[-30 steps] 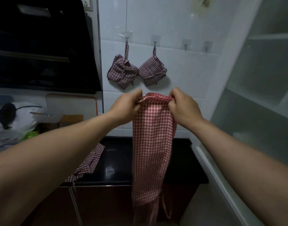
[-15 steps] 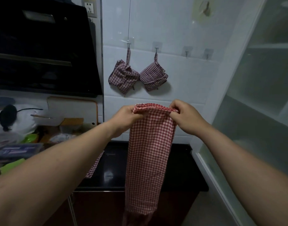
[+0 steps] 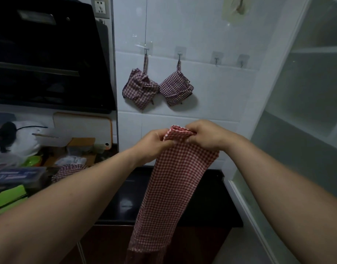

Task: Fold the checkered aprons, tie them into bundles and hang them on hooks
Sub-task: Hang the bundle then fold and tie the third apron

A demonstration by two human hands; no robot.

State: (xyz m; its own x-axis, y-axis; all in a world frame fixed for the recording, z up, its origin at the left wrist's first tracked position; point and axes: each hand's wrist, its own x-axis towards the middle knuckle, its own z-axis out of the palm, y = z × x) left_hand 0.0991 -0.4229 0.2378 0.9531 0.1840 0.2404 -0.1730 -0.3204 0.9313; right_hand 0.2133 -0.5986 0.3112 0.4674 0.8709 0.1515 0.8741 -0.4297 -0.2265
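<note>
Pinching apron (image 3: 175,180) top edge, left hand (image 3: 154,143), right hand (image 3: 207,136), arms outstretched

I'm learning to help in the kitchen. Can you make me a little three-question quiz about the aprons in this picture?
1. How many checkered bundles already hang on the wall hooks?
2. True or false: the red checkered apron lies flat on the black countertop.
3. Which holds the apron's top edge? A) only the left hand B) only the right hand C) both hands

Key: 1. Two, leaving two empty hooks. 2. False, it hangs from the hands. 3. C.
</note>
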